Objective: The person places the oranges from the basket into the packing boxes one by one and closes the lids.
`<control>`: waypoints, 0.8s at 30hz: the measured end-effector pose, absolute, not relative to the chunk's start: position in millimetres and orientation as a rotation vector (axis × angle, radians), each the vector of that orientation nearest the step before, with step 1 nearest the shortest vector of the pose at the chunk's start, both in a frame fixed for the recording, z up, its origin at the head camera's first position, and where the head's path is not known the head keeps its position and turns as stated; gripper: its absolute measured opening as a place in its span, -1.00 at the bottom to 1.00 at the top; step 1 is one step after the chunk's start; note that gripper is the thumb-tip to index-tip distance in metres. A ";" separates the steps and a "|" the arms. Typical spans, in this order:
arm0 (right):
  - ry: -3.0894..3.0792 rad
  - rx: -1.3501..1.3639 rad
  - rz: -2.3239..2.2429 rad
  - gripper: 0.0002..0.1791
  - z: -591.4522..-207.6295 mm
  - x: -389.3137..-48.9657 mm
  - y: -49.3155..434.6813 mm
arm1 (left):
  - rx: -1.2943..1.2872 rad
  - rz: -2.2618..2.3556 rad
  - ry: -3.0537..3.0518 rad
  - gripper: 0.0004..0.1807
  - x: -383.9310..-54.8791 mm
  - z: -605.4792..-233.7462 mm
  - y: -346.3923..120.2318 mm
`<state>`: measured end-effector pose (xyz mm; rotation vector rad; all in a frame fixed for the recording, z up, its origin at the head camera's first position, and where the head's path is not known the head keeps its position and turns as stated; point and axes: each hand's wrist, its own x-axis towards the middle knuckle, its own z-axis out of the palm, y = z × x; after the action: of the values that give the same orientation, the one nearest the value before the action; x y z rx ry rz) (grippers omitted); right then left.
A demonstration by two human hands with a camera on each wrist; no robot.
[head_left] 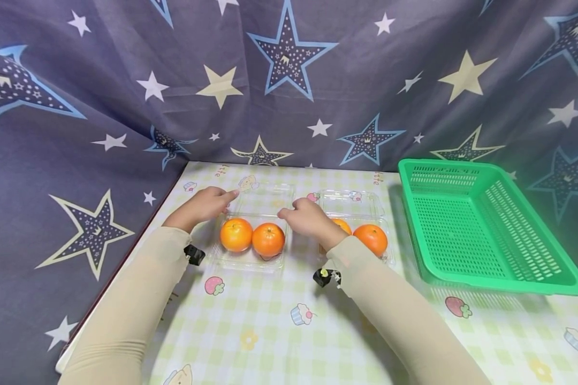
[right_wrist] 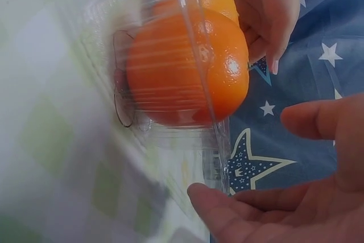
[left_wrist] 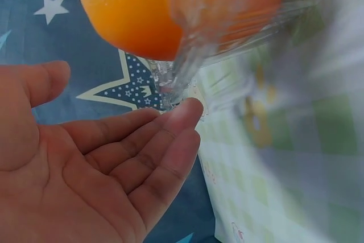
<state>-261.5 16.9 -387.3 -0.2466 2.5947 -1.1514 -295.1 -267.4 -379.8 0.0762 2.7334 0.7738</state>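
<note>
A clear plastic clamshell box (head_left: 250, 263) stands on the table with its lid (head_left: 265, 200) folded back behind it. Inside sit two oranges side by side, a left orange (head_left: 236, 234) and a right orange (head_left: 268, 239). My left hand (head_left: 199, 207) is at the box's back left corner; in the left wrist view its fingers (left_wrist: 165, 163) extend loosely, fingertips right at the plastic edge. At the back right corner is my right hand (head_left: 310, 218), thumb and fingers (right_wrist: 213, 206) apart beside the box rim in the right wrist view. Neither hand grips the plastic.
A second clear box (head_left: 389, 251), lid (head_left: 351, 202) also folded back, holds two oranges to the right, partly hidden by my right hand. Further right stands a green plastic basket (head_left: 510, 285). A starry curtain (head_left: 289, 128) hangs behind the checked tablecloth (head_left: 250, 310).
</note>
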 end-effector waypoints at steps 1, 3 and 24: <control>2.595 -0.245 -1.152 -0.19 -387.3 -261.6 17.2 | 0.081 0.774 2.735 -0.11 -295.1 -379.3 -267.7; 2.591 -0.243 -1.157 -0.18 -386.6 -261.4 17.4 | 0.081 0.774 2.740 -0.09 -295.1 -378.9 -268.1; 2.606 -0.258 -1.200 -0.14 -382.2 -259.7 20.0 | 0.128 0.875 2.780 -0.19 -290.1 -374.2 -272.9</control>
<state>-259.7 20.0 -382.2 -0.2577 2.6061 -1.1998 -290.1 -272.9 -374.2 0.1276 2.7804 0.8750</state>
